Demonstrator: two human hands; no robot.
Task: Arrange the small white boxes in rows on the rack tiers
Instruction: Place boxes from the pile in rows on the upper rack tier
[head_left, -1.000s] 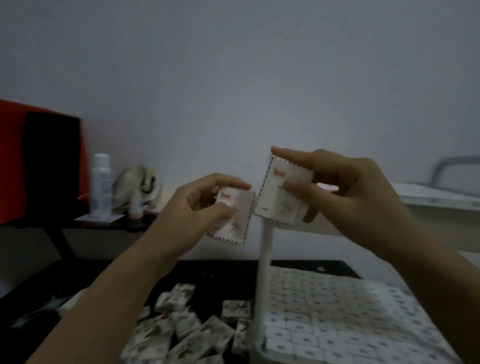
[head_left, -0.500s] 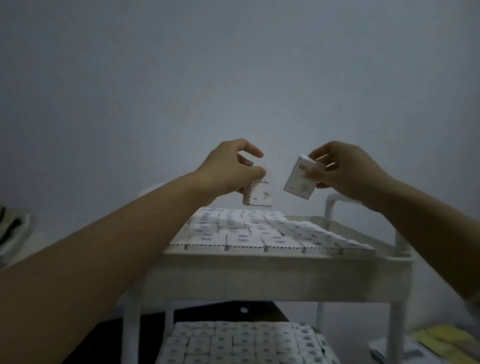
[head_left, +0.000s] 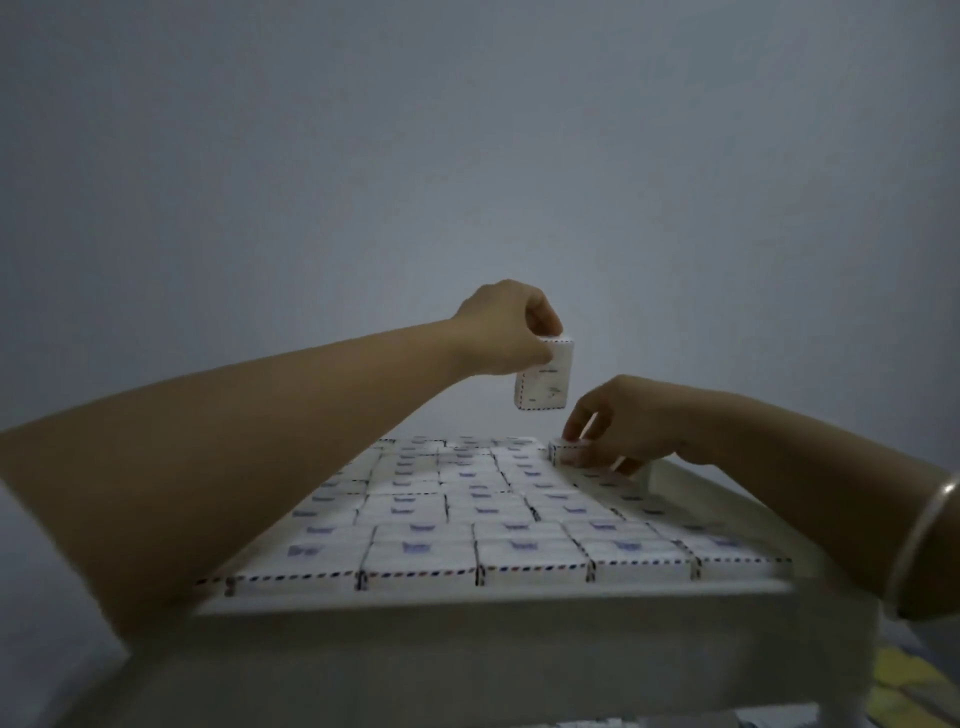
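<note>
The white rack's top tier (head_left: 519, 618) is covered with rows of small white boxes (head_left: 467, 519) with striped edges. My left hand (head_left: 506, 332) pinches one small white box (head_left: 545, 375) by its top and holds it upright in the air above the far rows. Lower and to the right, my right hand (head_left: 623, 423) grips another small white box (head_left: 563, 451) that sits down among the far right boxes, its top a little above its neighbours. My fingers hide most of that box.
A plain grey wall (head_left: 467, 156) stands right behind the rack. Yellow papers (head_left: 914, 686) lie low at the right, beyond the rack's corner. A bangle (head_left: 919, 540) circles my right wrist.
The view has closed in on the top tier. My right hand has dropped and set its box down into the far right row. My left hand has stayed up with its box.
</note>
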